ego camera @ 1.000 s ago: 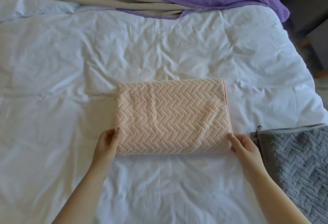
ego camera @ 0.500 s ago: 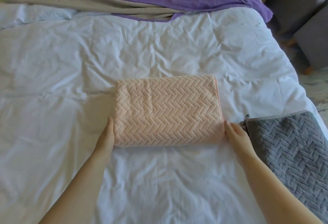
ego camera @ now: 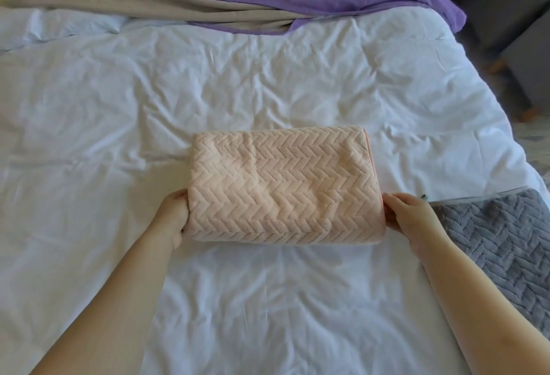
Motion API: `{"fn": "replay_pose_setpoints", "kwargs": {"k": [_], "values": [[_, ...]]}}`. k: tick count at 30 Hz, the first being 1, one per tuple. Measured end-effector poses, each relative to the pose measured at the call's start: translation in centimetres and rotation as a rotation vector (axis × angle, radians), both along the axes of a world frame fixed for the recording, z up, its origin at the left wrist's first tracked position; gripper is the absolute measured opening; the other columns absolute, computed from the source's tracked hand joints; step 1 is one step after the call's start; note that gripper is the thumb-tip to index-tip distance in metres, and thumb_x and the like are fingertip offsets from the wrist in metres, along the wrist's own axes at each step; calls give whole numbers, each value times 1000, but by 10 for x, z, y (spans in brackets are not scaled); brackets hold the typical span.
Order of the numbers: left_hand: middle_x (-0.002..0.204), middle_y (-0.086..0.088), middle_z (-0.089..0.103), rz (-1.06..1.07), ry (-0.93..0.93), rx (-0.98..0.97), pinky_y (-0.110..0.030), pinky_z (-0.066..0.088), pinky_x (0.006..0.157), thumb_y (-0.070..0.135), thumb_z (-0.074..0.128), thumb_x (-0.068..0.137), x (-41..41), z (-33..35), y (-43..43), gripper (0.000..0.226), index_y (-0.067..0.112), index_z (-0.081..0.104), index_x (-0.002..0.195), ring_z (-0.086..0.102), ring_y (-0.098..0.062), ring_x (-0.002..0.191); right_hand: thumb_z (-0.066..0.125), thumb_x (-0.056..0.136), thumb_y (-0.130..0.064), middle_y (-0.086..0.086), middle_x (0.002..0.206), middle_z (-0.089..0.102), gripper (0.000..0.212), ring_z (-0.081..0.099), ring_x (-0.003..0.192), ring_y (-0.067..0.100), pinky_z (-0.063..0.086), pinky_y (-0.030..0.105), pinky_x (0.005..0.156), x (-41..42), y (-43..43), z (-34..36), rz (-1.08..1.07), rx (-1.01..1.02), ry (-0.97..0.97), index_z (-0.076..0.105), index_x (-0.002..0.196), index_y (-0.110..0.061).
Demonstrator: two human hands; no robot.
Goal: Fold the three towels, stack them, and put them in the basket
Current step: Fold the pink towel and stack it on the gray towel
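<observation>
- Rumpled white bed (ego camera: 268, 77) is seen from above, with the folded pink towel (ego camera: 276, 187) lying mid-bed.
- Left hand (ego camera: 172, 214) and right hand (ego camera: 407, 220) are now curled round its ends; a moment ago they were only laid alongside.
- So a lift is probably being started, likely onto the grey towel (ego camera: 500, 240) just beside it.
- No basket is seen yet.
</observation>
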State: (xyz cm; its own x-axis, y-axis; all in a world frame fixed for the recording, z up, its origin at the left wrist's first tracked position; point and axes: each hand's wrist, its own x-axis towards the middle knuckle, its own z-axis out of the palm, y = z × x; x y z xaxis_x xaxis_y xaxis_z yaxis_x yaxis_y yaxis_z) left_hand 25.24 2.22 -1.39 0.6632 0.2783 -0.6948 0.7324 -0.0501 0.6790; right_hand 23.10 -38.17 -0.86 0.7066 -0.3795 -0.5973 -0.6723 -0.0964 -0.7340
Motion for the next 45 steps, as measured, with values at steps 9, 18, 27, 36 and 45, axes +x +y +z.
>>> {"fn": "replay_pose_setpoints", "kwargs": {"k": [9,18,27,36,45], "values": [[114,4,71,-83,-108,-261,-39,55,82,71,49,83,5,4,0,54,34,63,119,68,-15,104,57,92,-39,3,102,72,30,69,93,19,54,28,74,28,14,14,91,258,28,64,107,-14],[96,3,75,-108,-171,-60,-35,54,83,51,57,89,26,9,-6,28,27,67,100,71,-17,93,63,86,-45,2,108,71,33,68,98,19,56,36,78,22,27,20,32,300,-120,63,108,-21],[129,3,56,-153,-124,49,-38,50,95,69,68,69,47,1,-5,85,25,41,137,58,-16,114,66,80,-53,6,130,52,64,56,106,22,50,42,88,36,30,5,83,-175,-46,43,129,-18],[141,4,46,-338,-252,5,-38,45,102,56,83,50,84,8,-6,83,48,46,123,48,-13,127,70,48,-72,0,140,40,105,26,135,27,27,50,109,111,20,15,806,-512,-37,36,140,-34],[97,-5,75,-367,-44,-152,-28,58,66,69,78,54,99,29,5,68,21,73,101,72,-20,90,79,53,-67,4,97,75,64,72,89,22,57,28,69,143,-2,39,681,116,36,75,95,-20]]}}
